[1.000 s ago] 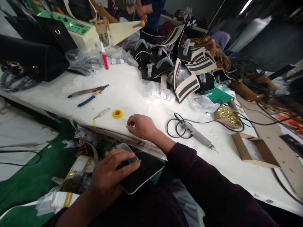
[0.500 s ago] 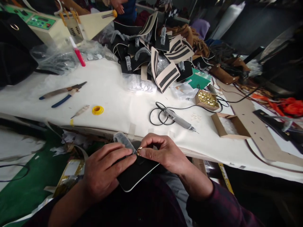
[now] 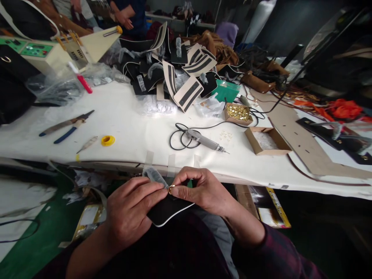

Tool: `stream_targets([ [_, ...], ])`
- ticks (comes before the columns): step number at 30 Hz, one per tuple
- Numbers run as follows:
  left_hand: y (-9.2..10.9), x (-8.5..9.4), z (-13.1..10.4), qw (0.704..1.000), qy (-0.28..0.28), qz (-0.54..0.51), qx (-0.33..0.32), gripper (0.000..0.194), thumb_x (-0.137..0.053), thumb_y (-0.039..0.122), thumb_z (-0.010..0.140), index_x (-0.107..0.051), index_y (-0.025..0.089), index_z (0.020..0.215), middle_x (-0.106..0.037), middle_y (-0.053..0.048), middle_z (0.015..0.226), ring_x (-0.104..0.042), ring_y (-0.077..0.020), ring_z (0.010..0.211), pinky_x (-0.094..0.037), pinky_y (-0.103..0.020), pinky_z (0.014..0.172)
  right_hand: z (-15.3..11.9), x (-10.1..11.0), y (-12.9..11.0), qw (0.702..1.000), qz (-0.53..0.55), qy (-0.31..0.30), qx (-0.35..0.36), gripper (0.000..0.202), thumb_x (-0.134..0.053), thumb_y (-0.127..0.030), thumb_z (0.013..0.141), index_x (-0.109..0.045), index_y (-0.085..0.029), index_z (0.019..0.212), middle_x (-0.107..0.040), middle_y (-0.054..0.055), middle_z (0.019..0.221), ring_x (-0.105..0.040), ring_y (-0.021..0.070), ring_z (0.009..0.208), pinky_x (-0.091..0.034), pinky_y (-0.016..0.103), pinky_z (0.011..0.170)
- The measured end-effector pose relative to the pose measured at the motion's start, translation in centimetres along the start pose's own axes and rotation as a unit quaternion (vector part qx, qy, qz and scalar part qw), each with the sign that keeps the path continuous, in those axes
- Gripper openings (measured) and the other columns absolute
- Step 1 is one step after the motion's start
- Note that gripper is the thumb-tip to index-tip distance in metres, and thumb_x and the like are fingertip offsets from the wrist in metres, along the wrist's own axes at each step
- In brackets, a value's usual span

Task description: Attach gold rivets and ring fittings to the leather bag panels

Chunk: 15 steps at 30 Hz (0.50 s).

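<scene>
My left hand (image 3: 130,207) is closed on a black flat panel with a white edge (image 3: 167,211), close to my body at the table's front edge. A strip wrapped in clear plastic (image 3: 155,176) rises from the panel behind my left fingers. Between thumb and forefinger, my right hand (image 3: 200,190) pinches a small gold-coloured metal piece (image 3: 171,189) against the panel. The left fingertips touch beside that piece. Its exact shape is partly covered by my fingers.
On the white table lie a grey electric screwdriver (image 3: 205,140) with a coiled cord, pliers (image 3: 68,126), and a yellow ring (image 3: 107,140). A box of gold pieces (image 3: 238,113) and a cardboard box (image 3: 267,141) stand right. Black panels (image 3: 186,93) are heaped behind; people stand far back.
The camera view has turned, so the table things appear shifted left. Both hands keep hold of the panel and gold piece; the panel looks tilted a little flatter.
</scene>
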<state>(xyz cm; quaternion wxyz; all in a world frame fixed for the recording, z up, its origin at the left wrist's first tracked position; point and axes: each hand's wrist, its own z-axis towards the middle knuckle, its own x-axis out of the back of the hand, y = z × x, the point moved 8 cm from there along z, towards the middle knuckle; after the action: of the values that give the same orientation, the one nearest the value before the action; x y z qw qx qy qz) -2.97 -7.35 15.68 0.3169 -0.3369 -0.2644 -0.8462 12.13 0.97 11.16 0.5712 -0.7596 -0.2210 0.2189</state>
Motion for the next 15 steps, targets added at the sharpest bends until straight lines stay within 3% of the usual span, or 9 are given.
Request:
stream_targets([
  [4, 0.7, 0.0, 0.5, 1.0, 0.001, 0.009, 0.0, 0.035, -0.067, 0.008, 0.087, -0.072, 0.019, 0.119, -0.08, -0.007, 0.11, -0.068, -0.0244, 0.102, -0.06, -0.04, 0.091, -0.9, 0.6, -0.4, 0.999, -0.028, -0.013, 0.01, 0.033, -0.088, -0.047, 0.08, -0.08, -0.016, 0.089, -0.069, 0.002, 0.081, -0.058, 0.0134, 0.072, -0.045, 0.026, 0.066],
  [11, 1.0, -0.7, 0.5, 1.0, -0.01, -0.016, 0.009, 0.036, -0.07, 0.007, 0.087, -0.072, 0.021, 0.12, -0.08, -0.006, 0.11, -0.071, -0.0232, 0.099, -0.061, -0.038, 0.089, -1.3, 0.8, -2.8, 0.976, -0.167, -0.036, 0.132, 0.018, -0.077, -0.036, 0.091, -0.08, -0.02, 0.084, -0.069, 0.002, 0.077, -0.061, 0.0144, 0.07, -0.046, 0.027, 0.065],
  [15, 0.9, -1.2, 0.4, 0.999, 0.001, -0.026, 0.033, 0.035, -0.067, 0.003, 0.088, -0.072, 0.023, 0.117, -0.08, -0.005, 0.109, -0.072, -0.0195, 0.093, -0.06, -0.034, 0.084, -1.2, 0.8, -2.5, 0.976, -0.174, -0.045, 0.12, 0.02, -0.077, -0.036, 0.091, -0.08, -0.019, 0.083, -0.069, 0.002, 0.077, -0.061, 0.014, 0.07, -0.046, 0.026, 0.063],
])
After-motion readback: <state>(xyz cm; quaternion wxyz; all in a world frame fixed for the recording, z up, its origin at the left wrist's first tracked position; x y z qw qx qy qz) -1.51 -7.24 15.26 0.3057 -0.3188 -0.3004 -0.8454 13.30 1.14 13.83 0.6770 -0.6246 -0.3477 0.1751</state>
